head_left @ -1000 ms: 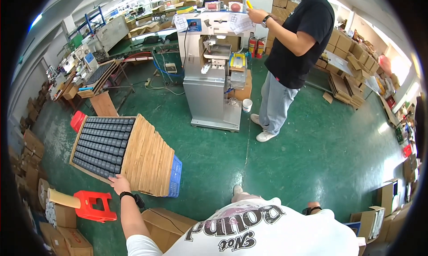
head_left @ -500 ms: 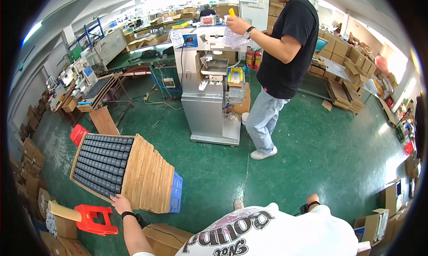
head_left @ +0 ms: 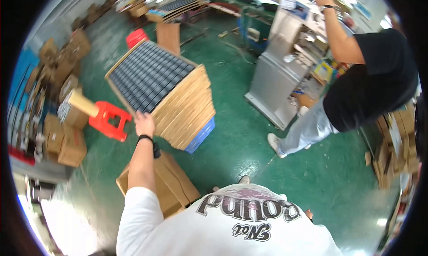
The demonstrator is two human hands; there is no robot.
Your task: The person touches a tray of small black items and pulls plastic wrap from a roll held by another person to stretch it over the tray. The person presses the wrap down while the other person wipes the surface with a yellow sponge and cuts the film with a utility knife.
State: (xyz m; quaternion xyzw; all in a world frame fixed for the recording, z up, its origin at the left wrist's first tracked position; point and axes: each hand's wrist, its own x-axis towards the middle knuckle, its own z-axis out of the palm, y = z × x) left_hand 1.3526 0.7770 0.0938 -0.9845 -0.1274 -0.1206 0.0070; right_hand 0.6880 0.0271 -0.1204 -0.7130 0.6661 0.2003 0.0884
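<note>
The left hand (head_left: 144,123) reaches out from the person's white-sleeved arm and rests on the near lower edge of the stack of cardboard trays (head_left: 176,102), its grip curled against that edge, though whether the fingers truly clasp a tray or only press on it cannot be told. The stack stands on a blue crate (head_left: 201,134) on the green floor (head_left: 236,135), leaning, with its dark gridded top face tilted toward ten o'clock. From the hand the stack spreads toward twelve and one o'clock, its long axis running from about seven to one. The right hand is out of sight. A red stool (head_left: 108,120) sits just at nine o'clock of the hand, and another person in black (head_left: 370,82) stands at a grey machine (head_left: 278,84) well apart, toward two o'clock.
</note>
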